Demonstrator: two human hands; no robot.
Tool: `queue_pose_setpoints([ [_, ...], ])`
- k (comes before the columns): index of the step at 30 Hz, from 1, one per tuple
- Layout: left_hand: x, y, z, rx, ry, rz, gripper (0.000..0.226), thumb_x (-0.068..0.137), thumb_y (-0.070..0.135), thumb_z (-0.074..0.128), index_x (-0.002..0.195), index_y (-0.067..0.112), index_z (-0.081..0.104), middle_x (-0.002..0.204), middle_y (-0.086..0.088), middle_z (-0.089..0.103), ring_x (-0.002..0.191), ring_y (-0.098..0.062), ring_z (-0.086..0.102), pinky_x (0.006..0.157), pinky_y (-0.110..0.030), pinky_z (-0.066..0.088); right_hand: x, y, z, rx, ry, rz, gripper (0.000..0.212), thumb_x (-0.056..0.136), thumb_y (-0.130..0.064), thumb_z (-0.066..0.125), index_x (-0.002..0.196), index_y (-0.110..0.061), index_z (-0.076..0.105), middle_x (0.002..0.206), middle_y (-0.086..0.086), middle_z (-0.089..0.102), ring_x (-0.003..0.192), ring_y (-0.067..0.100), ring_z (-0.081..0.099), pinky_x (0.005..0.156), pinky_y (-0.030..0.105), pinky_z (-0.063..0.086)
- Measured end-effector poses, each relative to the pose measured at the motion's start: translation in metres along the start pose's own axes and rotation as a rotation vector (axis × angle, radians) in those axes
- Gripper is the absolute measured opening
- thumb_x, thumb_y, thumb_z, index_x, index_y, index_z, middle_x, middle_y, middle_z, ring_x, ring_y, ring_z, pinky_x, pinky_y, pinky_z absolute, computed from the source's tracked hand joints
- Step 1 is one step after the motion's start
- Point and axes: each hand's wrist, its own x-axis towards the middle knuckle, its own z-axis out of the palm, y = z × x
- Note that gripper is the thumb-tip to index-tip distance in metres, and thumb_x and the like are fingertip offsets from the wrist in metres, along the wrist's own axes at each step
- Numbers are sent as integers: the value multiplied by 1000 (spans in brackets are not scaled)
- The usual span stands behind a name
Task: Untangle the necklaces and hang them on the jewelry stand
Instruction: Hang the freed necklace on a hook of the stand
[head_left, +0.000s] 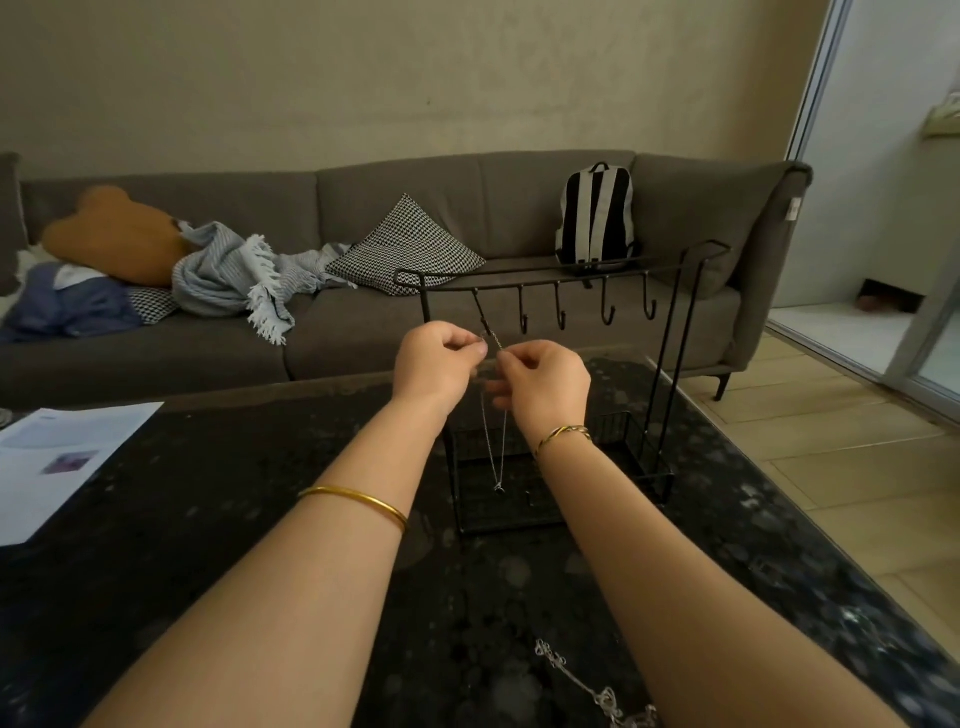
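Necklace (491, 452) by stand (561, 280), sofa (363, 338) behind

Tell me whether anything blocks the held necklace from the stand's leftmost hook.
Nothing visible does. The left hand and right hand pinch the necklace right beside the leftmost hook, which carries nothing else that I can see.

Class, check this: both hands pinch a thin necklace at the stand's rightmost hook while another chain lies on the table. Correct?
Wrong hook. The head view shows the left hand and right hand pinching the thin necklace at the leftmost hook of the stand, not the rightmost. Another chain does lie on the table.
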Motion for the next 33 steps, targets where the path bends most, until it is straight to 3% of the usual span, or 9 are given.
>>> queue_pose_setpoints([
  [10,-2,4,2,16,-6,7,4,91,16,63,89,19,65,89,2,65,89,-16,63,83,-33,52,3,0,0,-54,-47,26,11,95,-17,56,97,-12,65,81,3,69,62,6,65,63,23,58],
  [14,-6,3,2,39,-10,-20,17,92,14,62,107,13,69,106,-1,66,102,-18,60,93,-38,51,1,-1,-6,-64,-63,48,12,95,-13,55,102,-10,64,83,4,68,68,11,68,69,29,59],
  [18,-19,2,1,58,-23,-82,33,91,13,63,124,9,60,122,-7,61,112,-22,57,99,-43,49,-10,0,-23,-66,-77,106,15,95,-11,53,107,-8,61,86,4,66,67,9,66,59,18,56],
  [22,-48,0,1,56,-12,-135,41,92,9,61,132,7,53,128,-10,56,116,-26,56,100,-43,49,-39,8,-54,-78,-93,153,15,96,-9,51,108,-9,60,89,4,65,67,7,65,59,19,56],
  [28,-118,-30,21,78,-103,-203,28,93,8,60,120,14,59,120,-6,59,107,-22,59,95,-42,52,-97,47,-100,-166,-156,242,18,93,1,50,106,-5,61,86,7,63,66,12,67,59,24,58],
  [33,-177,-63,48,234,-316,-243,25,91,6,60,114,16,64,117,-3,61,110,-20,58,97,-41,51,-141,92,-125,-323,-220,328,16,92,2,53,100,-7,63,81,7,64,68,14,66,63,27,58],
])
